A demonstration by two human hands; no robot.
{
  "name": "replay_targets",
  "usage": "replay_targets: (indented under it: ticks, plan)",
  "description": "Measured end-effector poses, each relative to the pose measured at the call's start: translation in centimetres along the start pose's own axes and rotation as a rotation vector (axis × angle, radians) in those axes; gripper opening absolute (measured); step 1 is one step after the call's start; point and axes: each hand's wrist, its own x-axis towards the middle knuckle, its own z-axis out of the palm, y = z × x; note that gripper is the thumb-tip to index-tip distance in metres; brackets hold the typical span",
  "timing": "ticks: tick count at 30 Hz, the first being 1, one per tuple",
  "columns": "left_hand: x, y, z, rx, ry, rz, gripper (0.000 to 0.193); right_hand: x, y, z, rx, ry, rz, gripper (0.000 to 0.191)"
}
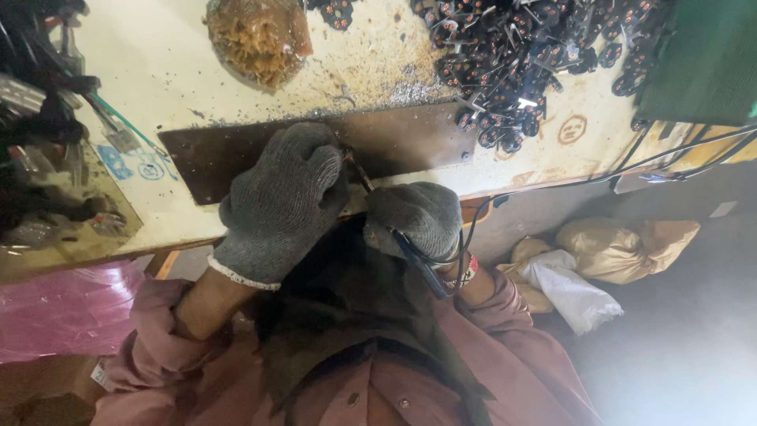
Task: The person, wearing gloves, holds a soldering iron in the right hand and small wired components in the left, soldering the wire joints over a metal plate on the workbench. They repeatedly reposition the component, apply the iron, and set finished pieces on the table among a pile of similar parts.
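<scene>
2 hands, both in grey knit gloves, close together at the near edge of the tabletop [165, 63]. Left hand [281, 201] clenched, knuckles up, resting on 1 dark metal plate [394, 142] fixed flat to the tabletop; what's inside the fist can't be made out. Right hand [415, 217] curled around 1 thin tool w/ a dark handle [414, 260]; its metal tip [359, 170] pokes up between the 2 hands, just touching the plate's front edge. 1 black cable [552, 189] loops off the handle & runs right along the tabletop edge.

Far side of plate: 1 big heap of small black parts w/ orange dots & metal pins [520, 55], too many to count. 1 brownish clump under clear plastic [256, 35] at top centre. Metal filings scattered around between them. Left: jumble of tools/cables, unclear. 1 pink plastic sheet [63, 308] below left. On the floor at right, approx. 3 bags: 2 tan [623, 244], 1 white [572, 292].
</scene>
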Motion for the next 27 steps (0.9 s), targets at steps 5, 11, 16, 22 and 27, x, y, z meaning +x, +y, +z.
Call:
replay_targets:
  ticks: [5,11,16,22,27]
  plan:
    - [-0.3,-0.1,0.1,0.017,-0.025,-0.028,0.015,0.8,-0.8,1.2,0.008,0.371,-0.087,0.019]
    - [0.2,0.1,-0.2,0.001,0.007,-0.005,0.015,1.2,-1.4,1.1,-0.004,0.381,-0.043,0.017]
    - [0.2,0.1,-0.4,-0.023,-0.002,-0.038,0.018,1.0,-1.2,0.1,0.012,0.185,0.061,0.022]
    - [0.3,0.1,-0.3,0.015,-0.063,-0.045,0.02,0.7,-0.1,0.0,0.053,0.111,-0.085,0.027]
    - [0.2,0.1,-0.2,0.006,-0.001,-0.027,0.013,0.3,-0.5,0.8,-0.028,0.235,-0.005,0.026]
